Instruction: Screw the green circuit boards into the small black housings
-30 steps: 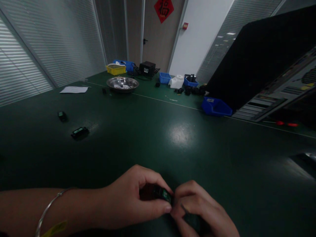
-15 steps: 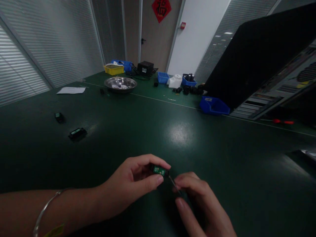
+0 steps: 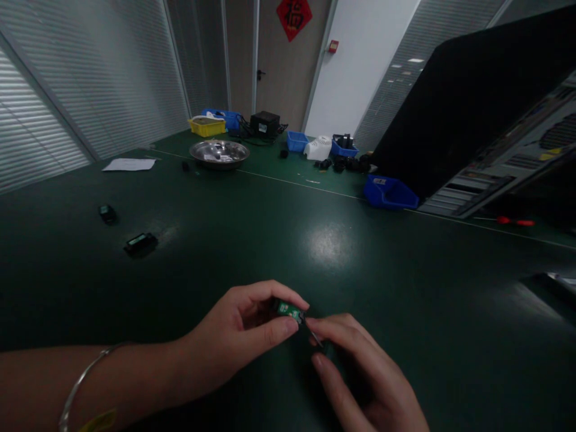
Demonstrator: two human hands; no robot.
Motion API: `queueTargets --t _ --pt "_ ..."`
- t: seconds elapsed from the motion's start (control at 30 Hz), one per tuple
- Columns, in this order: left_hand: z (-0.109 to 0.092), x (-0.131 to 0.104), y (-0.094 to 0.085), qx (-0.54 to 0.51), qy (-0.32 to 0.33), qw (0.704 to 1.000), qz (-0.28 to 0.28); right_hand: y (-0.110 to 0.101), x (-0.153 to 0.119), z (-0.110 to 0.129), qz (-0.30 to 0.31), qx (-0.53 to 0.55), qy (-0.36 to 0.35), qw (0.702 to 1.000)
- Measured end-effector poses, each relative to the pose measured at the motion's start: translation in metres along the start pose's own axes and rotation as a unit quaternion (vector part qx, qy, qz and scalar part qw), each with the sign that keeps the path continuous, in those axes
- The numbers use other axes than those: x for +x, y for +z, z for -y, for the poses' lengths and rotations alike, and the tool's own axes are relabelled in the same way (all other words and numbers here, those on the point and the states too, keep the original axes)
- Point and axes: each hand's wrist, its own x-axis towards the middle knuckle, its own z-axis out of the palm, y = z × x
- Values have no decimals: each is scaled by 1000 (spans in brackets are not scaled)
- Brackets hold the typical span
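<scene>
My left hand (image 3: 258,324) pinches a small black housing with a green circuit board (image 3: 288,309) between thumb and fingers, board side up. At the housing's right end is the tip of a slim metal tool (image 3: 316,338). My right hand (image 3: 360,366) holds this tool between thumb and fingers; its rear end is hidden in the grip, and its exact kind is unclear. Both hands are close together low over the green table. Two similar black housings with boards lie to the far left, one nearer (image 3: 140,242) and one farther (image 3: 107,213).
A steel bowl (image 3: 219,153), a white paper (image 3: 129,164) and a yellow bin (image 3: 207,126) are at the back left. Small blue bins (image 3: 297,141), a white cover (image 3: 318,147) and black parts line the back. An open blue bin (image 3: 390,193) sits beside a large black panel (image 3: 459,90).
My right hand has shifted slightly left, its fingers closer to the housing, with the tool still in them. The left hand and the housing are almost unmoved.
</scene>
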Motion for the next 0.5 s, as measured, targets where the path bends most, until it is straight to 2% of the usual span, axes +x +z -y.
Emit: queueTargets --t 0.2,0.4,0.5 --pt "1 -1 -2 39 1 999 -14 -1 0 0 0 -17 -4 1000" --pt "2 1 -3 47 -42 998 -16 -1 -2 -1 -3 -22 -4 1000" --pt "2 0 -3 58 -31 998 -24 -2 -2 -2 1 -21 -7 1000"
